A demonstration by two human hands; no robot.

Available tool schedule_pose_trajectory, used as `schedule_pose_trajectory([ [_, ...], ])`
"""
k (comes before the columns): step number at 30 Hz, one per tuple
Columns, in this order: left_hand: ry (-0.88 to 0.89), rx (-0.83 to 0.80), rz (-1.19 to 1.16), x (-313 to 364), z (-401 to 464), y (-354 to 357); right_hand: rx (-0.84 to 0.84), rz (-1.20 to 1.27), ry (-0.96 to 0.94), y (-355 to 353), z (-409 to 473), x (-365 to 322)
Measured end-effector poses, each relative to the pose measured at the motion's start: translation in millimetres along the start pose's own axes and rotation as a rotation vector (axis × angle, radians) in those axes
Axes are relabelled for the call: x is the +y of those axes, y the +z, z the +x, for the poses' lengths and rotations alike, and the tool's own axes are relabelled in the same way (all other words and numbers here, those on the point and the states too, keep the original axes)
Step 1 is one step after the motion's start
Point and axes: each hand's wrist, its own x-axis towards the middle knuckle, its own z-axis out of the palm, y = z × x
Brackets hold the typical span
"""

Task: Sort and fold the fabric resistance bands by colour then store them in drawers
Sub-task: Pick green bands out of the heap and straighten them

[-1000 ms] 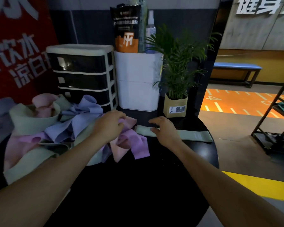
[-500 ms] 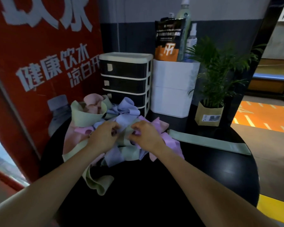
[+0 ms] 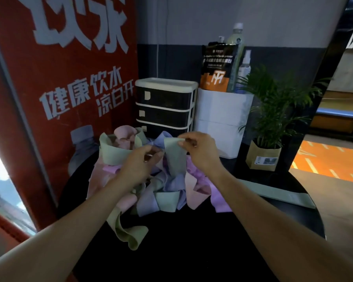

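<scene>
One green band [image 3: 174,155] pinched between right-hand fingers [image 3: 183,141]

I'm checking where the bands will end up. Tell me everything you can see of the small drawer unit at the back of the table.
The drawer unit stands upright at the back of the black round table, behind the heap of bands. It looks plastic: a cream frame and flat top, with dark translucent drawers. Three fronts show, all shut, each with a small pale label at its left; the heap hides the lowest part. A white container stands close on its right.
</scene>
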Motion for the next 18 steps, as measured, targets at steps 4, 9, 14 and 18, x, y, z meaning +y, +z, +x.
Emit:
schedule_pose_trajectory([
  [4, 0.077, 0.064, -0.112, 23.3, 11.5, -4.6, 0.061, 0.125, -0.016, -22.3, 16.2, -12.5],
  [9, 0.182, 0.127, -0.23, 56.6, 24.1, -5.1, 0.088, 0.37, -0.007, -43.9, 25.6, -27.8],
  [14, 0.221, 0.282, -0.229, 64.5, 29.2, 4.6, 0.017, 0.629, 0.115, -59.9, 12.1, -23.6],
  [18, 0.116, 0.104, -0.345, 66.7, 27.4, 16.8, -0.074, 0.717, 0.162, -69.9, 2.2, -10.9],
])
